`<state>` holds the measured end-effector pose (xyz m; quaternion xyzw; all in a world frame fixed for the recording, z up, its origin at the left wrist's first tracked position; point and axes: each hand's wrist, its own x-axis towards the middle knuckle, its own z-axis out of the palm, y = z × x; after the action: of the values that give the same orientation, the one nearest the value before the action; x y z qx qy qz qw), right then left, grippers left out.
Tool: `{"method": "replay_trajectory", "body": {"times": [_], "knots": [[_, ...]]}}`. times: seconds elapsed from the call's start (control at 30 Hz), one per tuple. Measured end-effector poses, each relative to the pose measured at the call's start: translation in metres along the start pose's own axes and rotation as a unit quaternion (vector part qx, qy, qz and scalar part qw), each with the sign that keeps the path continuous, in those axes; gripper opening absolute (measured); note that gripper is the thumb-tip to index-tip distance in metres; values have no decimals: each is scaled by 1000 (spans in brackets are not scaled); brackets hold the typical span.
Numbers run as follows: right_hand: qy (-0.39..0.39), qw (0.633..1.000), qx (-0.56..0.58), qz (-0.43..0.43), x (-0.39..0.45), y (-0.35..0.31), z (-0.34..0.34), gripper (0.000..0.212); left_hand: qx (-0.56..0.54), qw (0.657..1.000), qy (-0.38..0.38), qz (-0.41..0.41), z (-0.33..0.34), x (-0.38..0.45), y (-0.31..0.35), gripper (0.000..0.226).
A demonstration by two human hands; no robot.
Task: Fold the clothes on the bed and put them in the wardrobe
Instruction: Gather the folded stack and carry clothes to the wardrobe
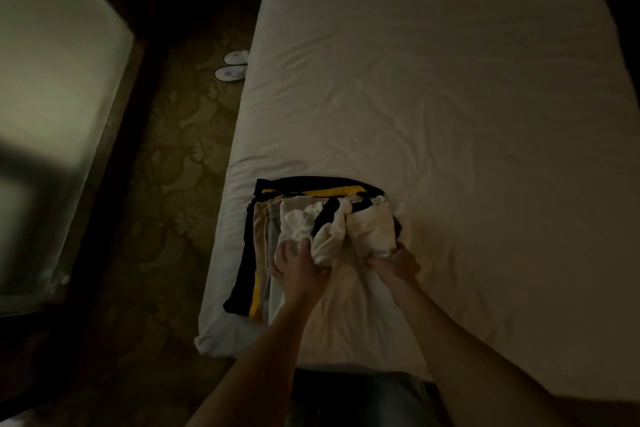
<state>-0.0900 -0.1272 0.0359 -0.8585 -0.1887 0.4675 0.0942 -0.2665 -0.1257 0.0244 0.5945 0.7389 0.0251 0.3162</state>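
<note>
The bed point(433, 87) fills most of my view, its white sheet creased and running away from me, with me standing at its near end. To my left lies a patterned carpet point(166, 184), and beyond that a large pale frosted panel point(52, 97) in a dark frame. On the bed's near left corner sits the pile of clothes point(266, 239): a black garment with a yellow stripe point(311, 188) at the bottom, its edges showing along the far and left sides, then beige and grey layers stacked over it, their edges stepped along the left. On top of that pile is a bunched white garment with a black band point(332, 222), loose and crumpled rather than flat. My left hand point(299, 267) has its fingers curled into the near left part of that white cloth, thumb over a fold. My right hand point(398, 262) grips the near right part of the same garment, fingers tucked under the cloth so I cannot see the tips. On the carpet just beside the bed's left edge, well away from me, sits a pair of white slippers point(232, 68).
</note>
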Motion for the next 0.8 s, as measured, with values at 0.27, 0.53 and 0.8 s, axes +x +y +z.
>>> {"method": "replay_trajectory", "body": {"times": [0.27, 0.53, 0.8], "knots": [[-14, 992, 78, -99, 8, 13, -9, 74, -107, 990, 70, 53, -2, -2, -3, 46], [79, 995, 65, -14, 0, 7, 6, 80, 2, 997, 50, 54, 3, -12, 7, 53], [105, 977, -95, -161, -27, 21, 17, 68, -70, 989, 38, 122, 4, -22, 0, 47]]}}
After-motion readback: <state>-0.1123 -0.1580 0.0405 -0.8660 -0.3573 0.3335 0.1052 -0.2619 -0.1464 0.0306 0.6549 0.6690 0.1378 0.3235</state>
